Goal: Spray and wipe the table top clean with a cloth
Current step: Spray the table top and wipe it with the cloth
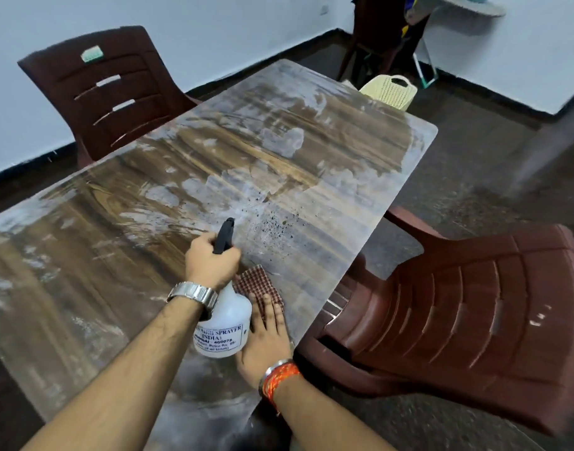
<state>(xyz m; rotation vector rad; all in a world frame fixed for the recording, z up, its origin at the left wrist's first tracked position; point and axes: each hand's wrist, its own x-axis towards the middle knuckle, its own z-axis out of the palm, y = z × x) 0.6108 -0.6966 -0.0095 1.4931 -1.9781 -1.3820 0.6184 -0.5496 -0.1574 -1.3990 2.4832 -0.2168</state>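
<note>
The wood-patterned table top (pixel 214 164) carries white smears and a scatter of dark specks (pixel 275 226) near its right edge. My left hand (pixel 210 260) grips the black trigger head of a white spray bottle (pixel 225 323), its nozzle aimed toward the specks. My right hand (pixel 266 336) lies flat with straight fingers on a folded red-checked cloth (pixel 258 281), pressing it on the table beside the bottle. The bottle hides part of the cloth and of my right hand.
One maroon plastic chair (pixel 467 307) stands close against the table's right edge, another maroon chair (pixel 113 89) at the far left side. A cream basket (pixel 389 91) sits on the floor beyond the far corner. More furniture (pixel 383 30) stands at the back wall.
</note>
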